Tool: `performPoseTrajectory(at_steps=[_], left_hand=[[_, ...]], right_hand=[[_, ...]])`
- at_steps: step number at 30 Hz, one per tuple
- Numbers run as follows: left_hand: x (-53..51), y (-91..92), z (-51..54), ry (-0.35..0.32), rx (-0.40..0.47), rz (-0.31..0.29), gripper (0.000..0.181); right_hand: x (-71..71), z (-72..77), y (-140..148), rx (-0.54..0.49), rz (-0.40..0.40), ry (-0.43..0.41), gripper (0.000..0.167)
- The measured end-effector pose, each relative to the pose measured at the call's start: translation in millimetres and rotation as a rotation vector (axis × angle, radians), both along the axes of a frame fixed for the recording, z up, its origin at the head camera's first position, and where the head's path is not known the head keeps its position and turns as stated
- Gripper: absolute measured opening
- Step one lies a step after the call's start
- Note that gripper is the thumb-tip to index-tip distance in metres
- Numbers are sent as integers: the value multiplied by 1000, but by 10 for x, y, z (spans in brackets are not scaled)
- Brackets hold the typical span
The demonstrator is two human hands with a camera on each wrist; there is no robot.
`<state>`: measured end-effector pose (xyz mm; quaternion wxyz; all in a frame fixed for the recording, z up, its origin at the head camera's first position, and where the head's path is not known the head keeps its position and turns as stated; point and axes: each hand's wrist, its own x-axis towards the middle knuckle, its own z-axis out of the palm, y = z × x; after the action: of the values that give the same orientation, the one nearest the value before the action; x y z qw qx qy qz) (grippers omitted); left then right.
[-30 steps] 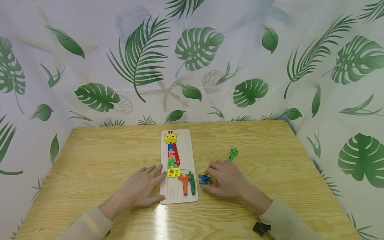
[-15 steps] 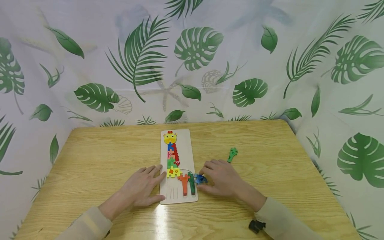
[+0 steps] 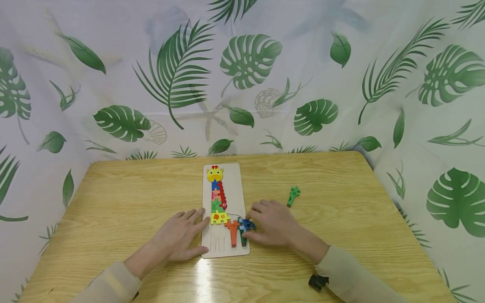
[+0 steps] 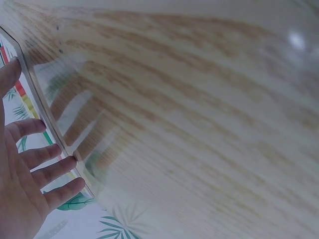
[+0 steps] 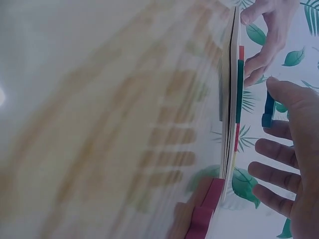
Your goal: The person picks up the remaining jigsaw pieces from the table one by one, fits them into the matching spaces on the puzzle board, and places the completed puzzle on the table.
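Observation:
In the head view, my right hand pinches a blue puzzle piece between thumb and index finger, over the dark green leg piece. The right wrist view shows the blue piece held apart from the board's face, the other fingers spread. My left hand has its fingertips and thumb at the left edge of the wooden giraffe puzzle board. On the board lie a yellow giraffe head, several neck pieces, a yellow numbered piece and an orange leg piece.
A loose green puzzle piece lies on the wooden table, right of the board and beyond my right hand. Bare grooves show at the board's lower left. A leaf-print cloth hangs behind and beside the table.
My right hand has carried the blue piece leftward, from beside the board to over its right edge and the dark green leg piece. My left hand has stayed in place.

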<state>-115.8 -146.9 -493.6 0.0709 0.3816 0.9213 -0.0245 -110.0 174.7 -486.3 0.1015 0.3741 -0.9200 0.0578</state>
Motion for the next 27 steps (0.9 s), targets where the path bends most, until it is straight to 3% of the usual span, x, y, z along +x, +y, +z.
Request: performPoseTrajectory(at_steps=[16,27], left_hand=[[-5,-9,-13,8,-1,-9,82],[-4,5,6,-17,-6,6,83]], right_hand=[[-79,2,-146,12,20,-50,41],[-133,-4,-212,45,-25,-70,46]])
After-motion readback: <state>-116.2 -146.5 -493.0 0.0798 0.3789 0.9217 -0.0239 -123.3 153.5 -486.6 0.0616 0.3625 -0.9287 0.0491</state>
